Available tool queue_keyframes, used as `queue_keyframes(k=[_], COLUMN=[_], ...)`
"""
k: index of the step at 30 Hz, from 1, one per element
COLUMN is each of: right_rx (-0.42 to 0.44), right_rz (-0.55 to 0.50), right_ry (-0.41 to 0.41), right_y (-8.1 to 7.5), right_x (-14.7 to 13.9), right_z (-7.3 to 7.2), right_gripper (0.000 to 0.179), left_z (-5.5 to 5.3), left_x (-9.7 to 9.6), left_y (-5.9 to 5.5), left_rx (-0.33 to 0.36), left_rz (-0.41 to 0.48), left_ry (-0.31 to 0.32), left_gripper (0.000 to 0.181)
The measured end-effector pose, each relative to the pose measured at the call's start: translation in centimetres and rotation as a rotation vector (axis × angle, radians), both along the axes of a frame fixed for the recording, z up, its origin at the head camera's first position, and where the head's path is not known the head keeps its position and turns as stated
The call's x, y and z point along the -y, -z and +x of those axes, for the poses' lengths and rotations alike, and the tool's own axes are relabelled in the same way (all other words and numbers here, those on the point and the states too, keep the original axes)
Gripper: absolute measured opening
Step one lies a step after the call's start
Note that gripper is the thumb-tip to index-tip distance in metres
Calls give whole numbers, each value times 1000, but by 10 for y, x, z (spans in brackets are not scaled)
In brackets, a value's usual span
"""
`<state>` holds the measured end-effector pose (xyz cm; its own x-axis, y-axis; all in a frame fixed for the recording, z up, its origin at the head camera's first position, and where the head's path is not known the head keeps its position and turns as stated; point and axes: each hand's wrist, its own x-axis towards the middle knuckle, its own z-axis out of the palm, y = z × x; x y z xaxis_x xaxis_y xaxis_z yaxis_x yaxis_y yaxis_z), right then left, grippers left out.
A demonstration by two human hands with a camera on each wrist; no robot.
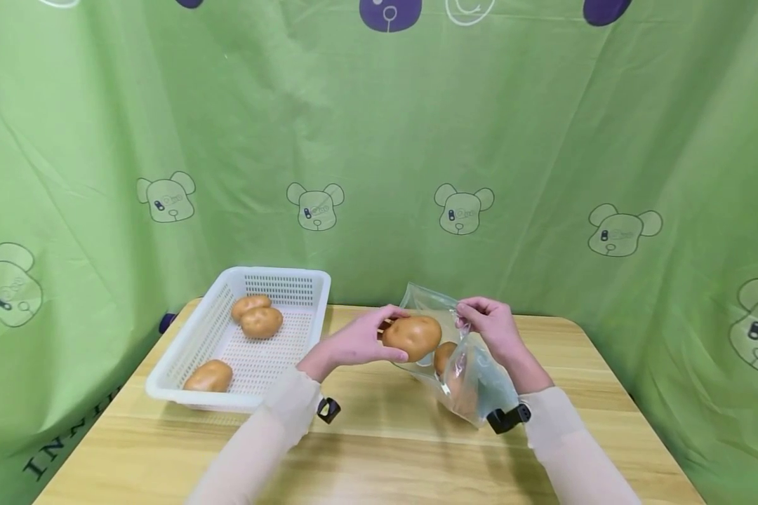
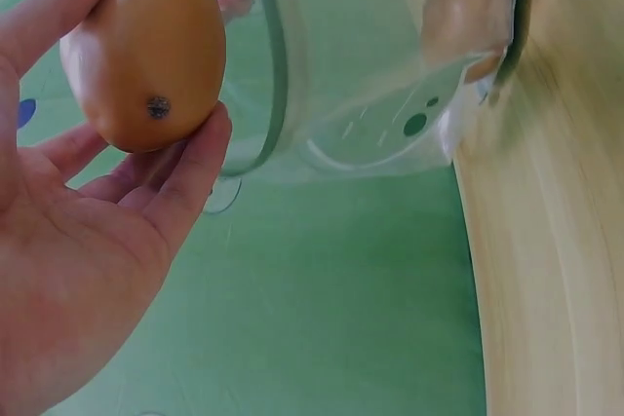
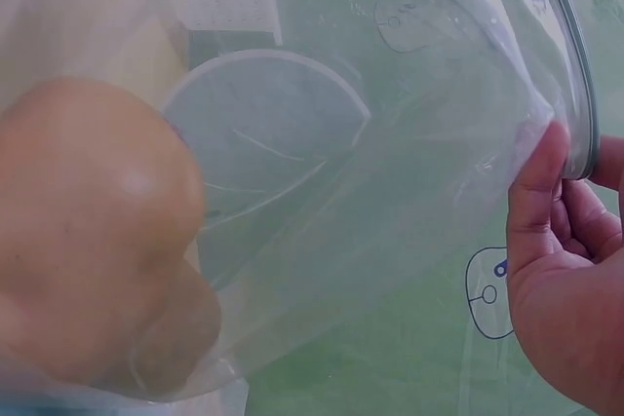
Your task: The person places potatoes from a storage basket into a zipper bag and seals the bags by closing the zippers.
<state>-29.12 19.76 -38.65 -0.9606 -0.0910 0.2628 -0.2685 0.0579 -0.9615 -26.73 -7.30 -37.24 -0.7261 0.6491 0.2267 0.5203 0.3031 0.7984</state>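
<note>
My left hand [image 1: 365,338] grips a brown potato [image 1: 415,337] between thumb and fingers, right at the mouth of a clear plastic bag [image 1: 480,372]. In the left wrist view a small dark mark shows on that potato [image 2: 156,51]. The right hand [image 1: 494,327] pinches the bag's rim and keeps it up off the table at the far end. Inside the bag lie other potatoes [image 3: 93,211], seen through the film in the right wrist view; their exact number is hard to tell.
A white plastic basket [image 1: 325,294] with slotted walls stands at the left of the wooden table [image 1: 366,456]. Two potatoes [image 1: 262,322] touch each other at its far side, and one potato [image 1: 210,376] lies in its near left corner. A green curtain [image 1: 379,252] hangs behind.
</note>
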Motion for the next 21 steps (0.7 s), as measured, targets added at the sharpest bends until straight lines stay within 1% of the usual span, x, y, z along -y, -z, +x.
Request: queue_keyframes(k=[3, 5, 8, 11, 16, 21], right_rx=[-4, -7, -10, -9, -9, -12], right_rz=[3, 6, 5, 12, 32, 29], right_ry=[-5, -10, -16, -24, -33, -32], right_y=[0, -1, -3, -5, -7, -8], right_x=[-1, -1, -1, 0, 0, 0], right_z=[-1, -1, -1, 0, 0, 0], right_gripper=[26, 27, 26, 25, 29, 31], left_z=[-1, -2, -3, -3, -4, -5], left_x=[-6, -9, -12, -16, -21, -24], left_y=[3, 6, 10, 13, 14, 15], left_rx=[-31, -64, -121, -156, -167, -174], left_rz=[-30, -51, -106, -157, -200, -215], left_ry=[-11, -30, -74, -119, -174, -204], left_gripper=[66, 66, 68, 69, 72, 73])
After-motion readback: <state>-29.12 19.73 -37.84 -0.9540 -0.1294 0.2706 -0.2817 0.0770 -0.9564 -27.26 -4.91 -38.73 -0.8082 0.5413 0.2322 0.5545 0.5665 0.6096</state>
